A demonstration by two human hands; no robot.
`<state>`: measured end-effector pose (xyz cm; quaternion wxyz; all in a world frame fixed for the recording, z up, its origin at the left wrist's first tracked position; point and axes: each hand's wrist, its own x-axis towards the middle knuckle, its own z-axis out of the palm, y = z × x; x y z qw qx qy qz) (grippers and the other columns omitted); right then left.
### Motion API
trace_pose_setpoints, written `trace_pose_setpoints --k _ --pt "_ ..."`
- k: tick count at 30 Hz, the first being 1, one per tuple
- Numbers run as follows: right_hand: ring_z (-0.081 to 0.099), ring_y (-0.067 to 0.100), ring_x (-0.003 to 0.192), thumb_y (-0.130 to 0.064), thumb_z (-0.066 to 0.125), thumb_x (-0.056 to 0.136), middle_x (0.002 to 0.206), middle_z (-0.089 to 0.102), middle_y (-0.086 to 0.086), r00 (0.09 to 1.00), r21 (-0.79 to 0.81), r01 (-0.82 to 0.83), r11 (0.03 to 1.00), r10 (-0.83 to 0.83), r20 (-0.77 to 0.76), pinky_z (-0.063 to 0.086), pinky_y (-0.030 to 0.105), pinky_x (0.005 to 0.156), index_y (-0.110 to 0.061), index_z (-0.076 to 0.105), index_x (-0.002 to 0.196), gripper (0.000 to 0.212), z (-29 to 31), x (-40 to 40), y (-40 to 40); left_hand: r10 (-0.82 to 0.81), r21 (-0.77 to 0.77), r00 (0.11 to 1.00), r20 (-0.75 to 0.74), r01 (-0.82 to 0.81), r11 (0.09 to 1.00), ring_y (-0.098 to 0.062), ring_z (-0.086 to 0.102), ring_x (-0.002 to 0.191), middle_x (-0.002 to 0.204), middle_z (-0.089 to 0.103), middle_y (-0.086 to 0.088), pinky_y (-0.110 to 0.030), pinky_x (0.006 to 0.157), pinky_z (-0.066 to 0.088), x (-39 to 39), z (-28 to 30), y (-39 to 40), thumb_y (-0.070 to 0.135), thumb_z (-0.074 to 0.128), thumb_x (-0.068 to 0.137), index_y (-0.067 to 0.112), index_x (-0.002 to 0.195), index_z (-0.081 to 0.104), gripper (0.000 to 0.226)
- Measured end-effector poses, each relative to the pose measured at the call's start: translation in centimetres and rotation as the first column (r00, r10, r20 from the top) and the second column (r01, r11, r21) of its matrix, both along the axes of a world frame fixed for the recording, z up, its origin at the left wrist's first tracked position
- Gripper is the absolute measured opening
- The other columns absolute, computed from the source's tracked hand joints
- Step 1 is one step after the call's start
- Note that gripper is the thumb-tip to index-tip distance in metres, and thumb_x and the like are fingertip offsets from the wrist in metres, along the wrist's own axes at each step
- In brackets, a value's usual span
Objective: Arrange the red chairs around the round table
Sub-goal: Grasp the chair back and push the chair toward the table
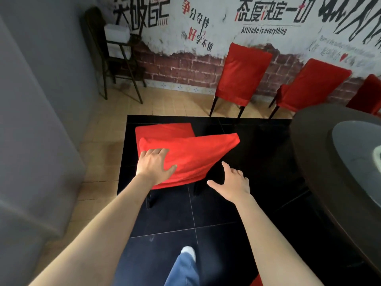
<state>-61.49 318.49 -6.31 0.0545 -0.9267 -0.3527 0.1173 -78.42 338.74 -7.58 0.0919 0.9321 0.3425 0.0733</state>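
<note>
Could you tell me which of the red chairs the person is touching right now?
The nearest chair, on the black tiles: the left hand rests on its backrest. The others stand untouched by the wall.

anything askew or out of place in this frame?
Yes. The nearest red chair stands apart from the round table with its back turned askew to it, left hand resting on the backrest. Three more red chairs line the wall, not drawn up to the table. No damage or spill shows.

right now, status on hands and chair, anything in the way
Left hand resting on the near chair's backrest, no firm grip visible. Right hand open, off the chair. Table to the right, dark floor between bare. Two chairs at the wall.
</note>
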Motion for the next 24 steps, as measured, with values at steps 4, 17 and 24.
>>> trace_pose_setpoints --k 4,17,24 --pt "0.029 0.026 0.139 -0.072 0.053 0.080 0.146 0.042 0.004 0.997 -0.011 -0.077 0.997 0.077 0.014 0.026 0.054 0.112 -0.026 0.014 0.152 0.094 -0.3 5.6 4.5 0.068 -0.039 0.998 -0.012 -0.068 0.997 -0.026 0.044 0.130 0.138 0.053 -0.003 -0.041 0.108 0.030 4.4 -0.7 3.0 0.063 0.047 0.086 0.022 0.143 0.039 0.071" --pt "0.024 0.028 0.142 -0.077 0.052 0.075 0.150 0.038 0.004 0.915 -0.217 -0.395 0.892 0.404 -0.004 0.021 0.057 0.111 -0.028 0.012 0.152 0.100 -3.8 20.4 15.1 0.223 -0.133 0.970 -0.093 -0.234 0.963 -0.025 0.044 0.130 0.137 0.054 -0.004 -0.040 0.109 0.027 16.0 -6.1 7.5 0.066 0.046 0.086 0.021 0.143 0.041 0.073" --pt "0.030 0.027 0.137 -0.087 0.048 0.065 0.146 0.042 0.003 0.872 -0.288 -0.484 0.826 0.484 -0.077 0.020 0.059 0.112 -0.029 0.015 0.151 0.109 -5.8 22.8 17.1 0.242 -0.068 0.942 -0.233 -0.264 0.962 -0.023 0.049 0.125 0.128 0.060 -0.001 -0.043 0.110 0.023 16.0 -7.7 9.2 0.080 0.024 0.076 0.026 0.141 0.041 0.086"
